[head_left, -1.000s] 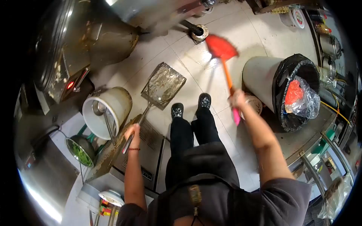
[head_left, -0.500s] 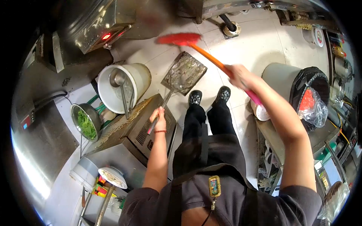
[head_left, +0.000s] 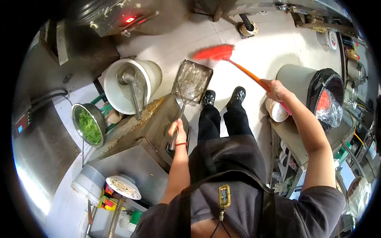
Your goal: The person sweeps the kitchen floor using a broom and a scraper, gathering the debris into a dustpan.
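My right hand (head_left: 278, 90) is closed round the orange handle of a broom (head_left: 248, 73). Its red bristle head (head_left: 216, 52) is slightly blurred and sits over the tiled floor beyond my shoes. In my left hand (head_left: 177, 129) is the long metal handle of a dustpan (head_left: 193, 79), gripped with the fingers wrapped round it. The dustpan's square pan looks dirty and wet, and lies at floor level just left of my feet. Between the broom head and the pan there is a small gap.
To the left, a white bucket (head_left: 109, 85) holds a ladle (head_left: 127, 75), near a metal bowl of green leaves (head_left: 89, 127). A metal cabinet (head_left: 131, 152) stands beside my left arm. On the right are a black-lined bin (head_left: 325, 93) and a metal table (head_left: 295, 139).
The broom head has moved right and slightly nearer. The dustpan has turned more upright in view, and my left hand has shifted right and down. Both hands keep their hold.
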`<state>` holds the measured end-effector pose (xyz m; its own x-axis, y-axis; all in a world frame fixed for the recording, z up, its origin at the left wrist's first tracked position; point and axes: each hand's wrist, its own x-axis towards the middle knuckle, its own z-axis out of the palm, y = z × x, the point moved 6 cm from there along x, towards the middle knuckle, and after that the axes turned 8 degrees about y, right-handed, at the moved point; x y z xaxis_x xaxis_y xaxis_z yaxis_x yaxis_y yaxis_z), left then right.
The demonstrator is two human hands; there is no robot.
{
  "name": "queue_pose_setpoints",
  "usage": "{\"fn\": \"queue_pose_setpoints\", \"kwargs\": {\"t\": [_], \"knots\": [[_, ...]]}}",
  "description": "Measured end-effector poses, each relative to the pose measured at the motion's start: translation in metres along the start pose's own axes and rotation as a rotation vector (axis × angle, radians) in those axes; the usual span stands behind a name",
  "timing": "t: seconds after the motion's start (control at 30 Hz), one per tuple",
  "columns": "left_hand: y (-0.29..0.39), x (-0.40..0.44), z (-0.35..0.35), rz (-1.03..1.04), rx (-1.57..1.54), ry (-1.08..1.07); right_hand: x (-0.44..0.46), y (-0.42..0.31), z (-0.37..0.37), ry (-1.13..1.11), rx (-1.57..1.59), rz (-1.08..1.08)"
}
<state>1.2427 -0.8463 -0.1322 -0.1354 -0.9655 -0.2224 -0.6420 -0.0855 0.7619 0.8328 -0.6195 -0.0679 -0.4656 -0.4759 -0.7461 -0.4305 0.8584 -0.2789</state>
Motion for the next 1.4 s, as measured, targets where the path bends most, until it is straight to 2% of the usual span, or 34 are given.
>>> {"fn": "queue_pose_setpoints", "kwargs": {"t": [0.1, 0.17, 0.2, 0.23, 0.27, 0.3, 0.33, 0.37, 0.43, 0.47, 0.5, 0.53, 0.57, 0.6, 0.63, 0.67, 0.7, 0.77, 0.83, 0.87, 0.93, 0.97, 1.0, 1.03, 1.07, 1.1, 1.17, 1.2, 1.23, 1.3, 1.37, 1.4], "knots": [[-0.005, 0.006, -0.004, 0.042, 0.005, -0.065, 0.007, -0.002, 0.001, 0.17, 0.215, 0.102], [-0.009, 0.008, -0.001, 0.019, -0.091, -0.078, 0.042, 0.01, 0.062, 0.115, 0.428, 0.324], [0.008, 0.009, -0.001, 0.005, -0.037, -0.097, 0.059, 0.005, 0.104, 0.275, 0.323, 0.128], [-0.001, 0.012, 0.003, 0.027, -0.06, -0.121, 0.089, 0.014, 0.182, 0.065, -0.138, 0.026], [0.003, 0.016, 0.006, 0.011, -0.059, -0.155, 0.048, -0.016, 0.181, 0.25, 0.123, 0.109], [0.01, 0.018, 0.008, -0.007, -0.051, -0.195, 0.019, -0.036, 0.174, 0.201, 0.246, 0.063], [0.023, 0.023, 0.011, 0.084, -0.072, -0.238, -0.01, -0.056, 0.165, 0.146, 0.371, 0.023], [0.025, 0.027, 0.015, 0.073, 0.003, -0.272, -0.039, -0.058, 0.144, 0.024, 0.521, 0.085], [0.046, 0.038, 0.026, 0.142, -0.024, -0.331, -0.08, -0.03, 0.136, 0.135, 0.589, -0.035], [0.052, 0.044, 0.034, 0.208, -0.129, -0.365, -0.105, -0.014, 0.129, 0.078, 0.624, 0.073], [0.068, 0.051, 0.038, 0.24, -0.073, -0.411, -0.135, 0.006, 0.13, -0.057, 0.812, 0.325], [0.078, 0.06, 0.041, 0.243, 0.098, -0.442, -0.16, 0.023, 0.122, -0.056, 0.929, 0.418], [0.067, 0.079, 0.046, 0.386, 0.076, -0.474, -0.183, 0.044, 0.121, -0.045, 1.049, 0.509], [0.08, 0.091, 0.048, 0.486, 0.069, -0.533, -0.199, 0.064, 0.117, 0.027, 1.034, 0.549], [0.112, 0.098, 0.047, 0.432, 0.246, -0.59, -0.21, 0.088, 0.124, 0.059, 1.068, 0.616], [0.08, 0.131, 0.051, 0.247, 0.137, -0.674, -0.214, 0.109, 0.128, 0.123, 1.08, 0.652], [0.105, 0.14, 0.053, 0.473, 0.153, -0.683, -0.214, 0.129, 0.136, 0.181, 1.134, 0.705], [0.125, 0.163, 0.06, 0.269, 0.097, -0.851, -0.189, 0.161, 0.159, 0.274, 1.231, 0.73], [0.156, 0.172, 0.067, 0.31, 0.273, -0.909, -0.15, 0.172, 0.202, 0.335, 1.547, 0.802], [0.155, 0.186, 0.068, 0.261, 0.432, -0.907, -0.129, 0.166, 0.229, 0.342, 1.577, 0.863], [0.16, 0.195, 0.08, 0.245, 0.42, -0.933, -0.097, 0.106, 0.257, 0.314, 1.749, 0.889], [0.171, 0.19, 0.087, 0.344, 0.417, -0.937, -0.087, 0.07, 0.257, 0.309, 1.695, 0.863], [0.175, 0.181, 0.093, 0.372, 0.387, -0.974, -0.081, 0.035, 0.251, 0.28, 2.048, 0.757], [0.179, 0.176, 0.098, 0.402, 0.357, -1.008, -0.079, 0.004, 0.244, 0.111, 2.464, 0.567], [0.18, 0.181, 0.102, 0.546, 0.365, -0.909, -0.092, -0.009, 0.213, 0.187, 2.156, 0.669], [0.197, 0.166, 0.109, 0.541, 0.414, -0.828, -0.099, -0.01, 0.217, 0.133, 2.208, 0.704], [0.207, 0.157, 0.126, 0.541, 0.434, -0.868, -0.13, 0.018, 0.207, 0.032, 2.185, 0.614], [0.208, 0.155, 0.134, 0.591, 0.409, -0.86, -0.153, 0.039, 0.202, 0.042, 2.165, 0.617], [0.208, 0.155, 0.142, 0.556, 0.467, -0.863, -0.179, 0.057, 0.198, 0.043, 2.147, 0.62], [0.232, 0.13, 0.159, 0.581, 0.518, -0.827, -0.222, 0.089, 0.192, 0.125, 1.896, 0.657], [0.239, 0.12, 0.181, 0.622, 0.501, -0.809, -0.232, 0.119, 0.203, 0.216, 1.695, 0.736], [0.24, 0.117, 0.194, 0.64, 0.556, -0.797, -0.221, 0.121, 0.206, 0.215, 1.712, 0.732]]}}
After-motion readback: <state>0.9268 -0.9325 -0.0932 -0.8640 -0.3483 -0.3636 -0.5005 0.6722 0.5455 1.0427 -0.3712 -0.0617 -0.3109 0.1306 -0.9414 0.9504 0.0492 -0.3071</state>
